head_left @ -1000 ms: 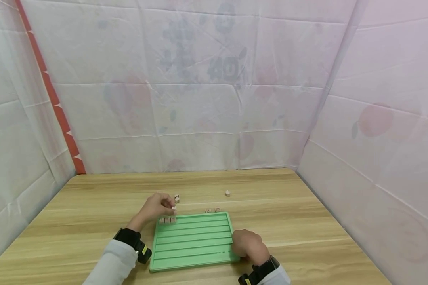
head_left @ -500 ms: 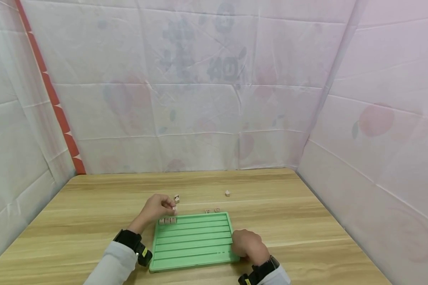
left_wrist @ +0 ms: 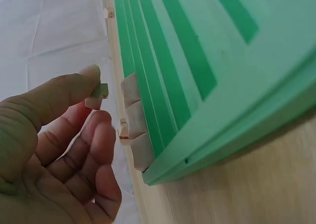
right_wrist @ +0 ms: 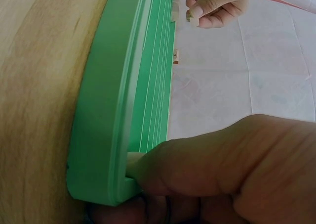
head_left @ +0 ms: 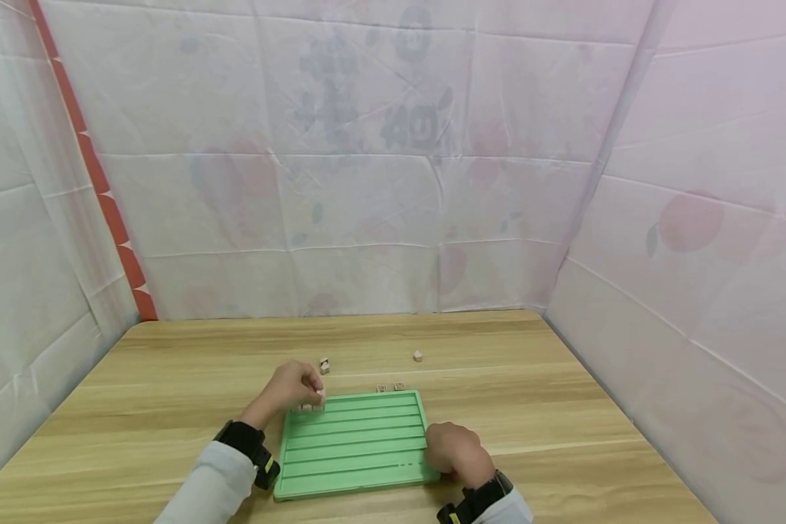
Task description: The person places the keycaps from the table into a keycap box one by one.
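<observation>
My left hand (head_left: 291, 386) pinches a small pale block (left_wrist: 94, 103) between thumb and index finger, over the far left corner of a green ridged tray (head_left: 356, 439). A row of 3 similar blocks (left_wrist: 137, 119) sits in the tray's far groove, just beside the held one; in the head view the fingers partly cover them. At the tray's right side, near the front corner, my right hand (head_left: 455, 447) grips the rim. Its thumb (right_wrist: 187, 159) lies over the inner edge, and the other fingers are at the outside and below, partly hidden.
Behind the tray, two blocks with printed faces (head_left: 390, 387) lie close to its far edge. A small group of blocks (head_left: 324, 366) is just beyond the left hand, and a single block (head_left: 418, 356) lies farther back. White sheeting (head_left: 360, 182) encloses the wooden table (head_left: 563, 437).
My left hand has come slightly nearer and lower with the pinched block, now overlapping the row in the tray. The right hand and tray stay put.
</observation>
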The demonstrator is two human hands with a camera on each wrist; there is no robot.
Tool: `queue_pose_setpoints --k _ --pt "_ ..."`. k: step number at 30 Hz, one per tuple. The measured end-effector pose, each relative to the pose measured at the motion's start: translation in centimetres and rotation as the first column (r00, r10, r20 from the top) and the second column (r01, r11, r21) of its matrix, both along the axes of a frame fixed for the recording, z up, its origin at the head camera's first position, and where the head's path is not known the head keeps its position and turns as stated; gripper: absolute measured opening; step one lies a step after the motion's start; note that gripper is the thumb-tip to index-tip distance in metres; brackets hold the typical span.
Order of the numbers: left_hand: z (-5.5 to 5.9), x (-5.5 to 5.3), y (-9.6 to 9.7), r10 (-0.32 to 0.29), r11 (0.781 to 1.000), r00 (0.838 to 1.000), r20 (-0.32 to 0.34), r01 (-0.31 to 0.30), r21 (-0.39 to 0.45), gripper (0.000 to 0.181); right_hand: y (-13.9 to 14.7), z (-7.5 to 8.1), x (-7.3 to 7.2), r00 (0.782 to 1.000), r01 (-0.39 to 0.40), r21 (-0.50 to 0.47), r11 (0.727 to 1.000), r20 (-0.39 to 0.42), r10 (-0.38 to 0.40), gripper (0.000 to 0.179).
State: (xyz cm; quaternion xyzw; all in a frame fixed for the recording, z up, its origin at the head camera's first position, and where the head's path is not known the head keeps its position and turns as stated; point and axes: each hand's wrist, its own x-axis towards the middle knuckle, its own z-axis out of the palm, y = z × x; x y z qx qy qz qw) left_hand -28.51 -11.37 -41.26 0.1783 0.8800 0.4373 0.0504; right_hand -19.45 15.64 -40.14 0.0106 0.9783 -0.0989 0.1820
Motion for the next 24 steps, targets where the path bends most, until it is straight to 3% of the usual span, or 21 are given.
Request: queue_pose_setpoints --k 7,20,24 --pt "-0.2 -0.2 0.5 -0.036 0.998 0.999 -0.025 0.035 -0.044 0.014 -0.1 -0.1 0.0 1.0 0.003 0.002 1.0 -0.002 -0.003 0.017" --pt "-0.2 -0.2 1.3 -0.019 0.997 0.999 0.036 0.022 -0.078 0.016 0.1 -0.3 0.0 1.0 -0.007 0.011 1.0 -0.014 0.008 0.019" --pt "-0.3 -0.2 1.6 -0.02 0.992 1.0 0.021 0.023 -0.123 0.018 0.0 -0.2 0.0 1.0 0.001 0.01 1.0 -0.011 -0.001 0.019"
